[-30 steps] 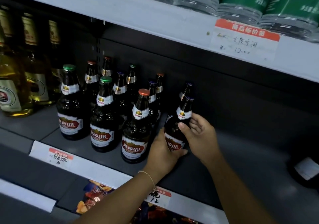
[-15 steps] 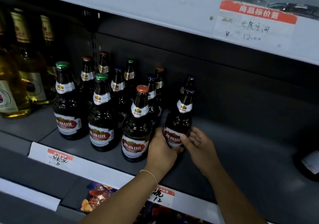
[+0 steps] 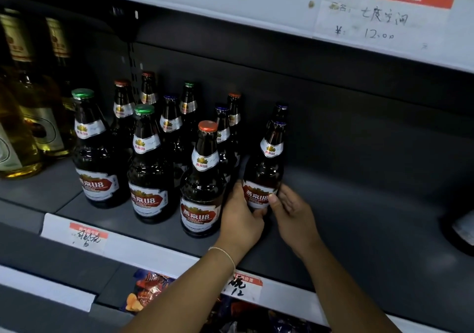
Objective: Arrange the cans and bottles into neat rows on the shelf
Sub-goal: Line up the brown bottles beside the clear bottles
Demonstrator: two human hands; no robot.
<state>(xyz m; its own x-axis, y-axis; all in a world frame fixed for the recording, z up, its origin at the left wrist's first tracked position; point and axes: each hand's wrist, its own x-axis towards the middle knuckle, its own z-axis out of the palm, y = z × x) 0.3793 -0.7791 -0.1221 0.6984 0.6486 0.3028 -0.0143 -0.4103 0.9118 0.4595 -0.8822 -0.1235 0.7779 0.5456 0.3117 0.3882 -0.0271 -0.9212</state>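
head view — close, angled down at shelf (image 3: 359, 217)

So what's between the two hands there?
In the head view, a blue-capped beer bottle stands upright between the left hand and right hand, both gripping its base.

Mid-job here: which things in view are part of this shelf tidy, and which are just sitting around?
In the job: blue-capped beer bottle held by left hand and right hand; the other brown beer bottles; shelf.

Just there: yellow liquor bottles, price tags, snack packets below.
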